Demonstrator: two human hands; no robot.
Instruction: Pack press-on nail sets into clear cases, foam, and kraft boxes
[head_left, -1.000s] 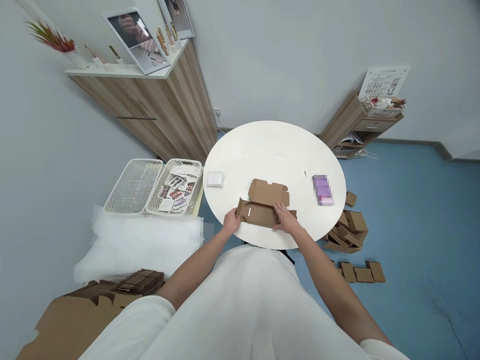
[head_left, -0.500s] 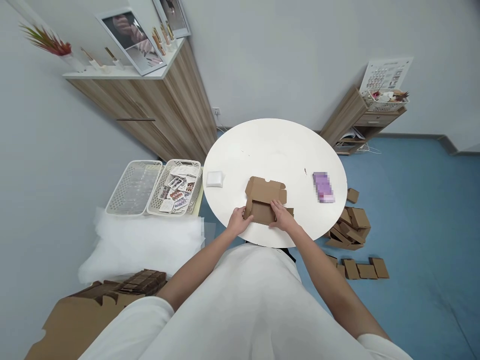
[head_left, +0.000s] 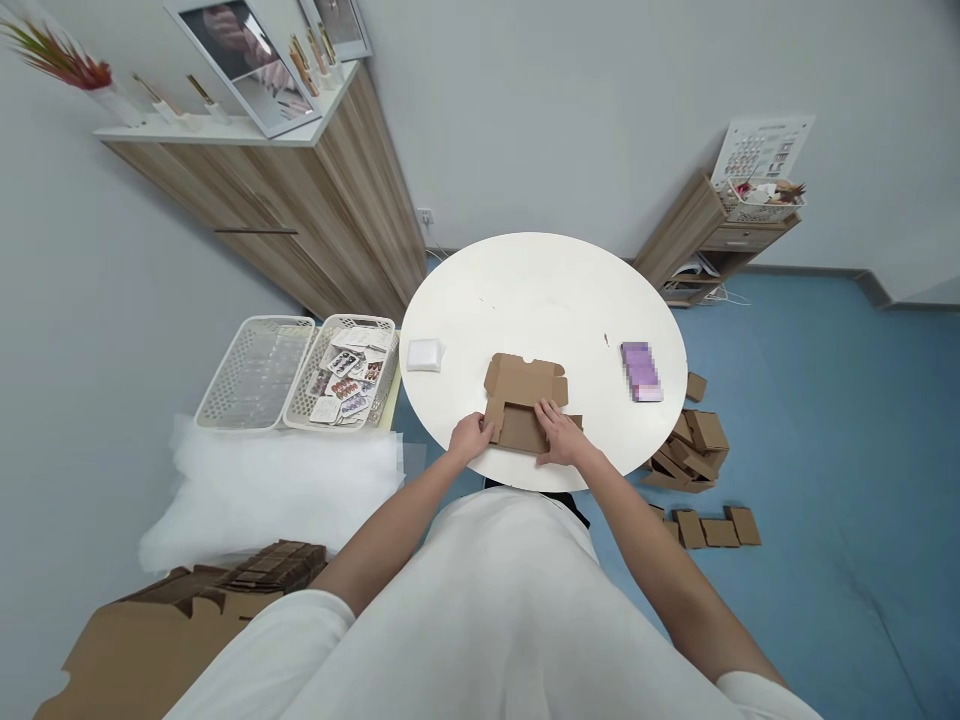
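A brown cardboard box, partly folded, lies near the front edge of the white round table. Its lid panel stretches away from me, and a side flap sticks out on the right. My left hand is closed on the box's left side flap, thumb toward the inside. At the right side, my right hand grips the box, fingers over the side wall and thumb near the front edge. Part of the right wall is hidden under that hand.
On the table, a white packet sits left and a purple pixelated item right. Two white baskets stand left, above white wrapping sheets and stacked cardboard. Several boxes lie on the floor at right.
The left flap of the box now lies flatter and more outward, with my left hand slightly farther left. My right hand stays at the right side. The whole view has shifted slightly.
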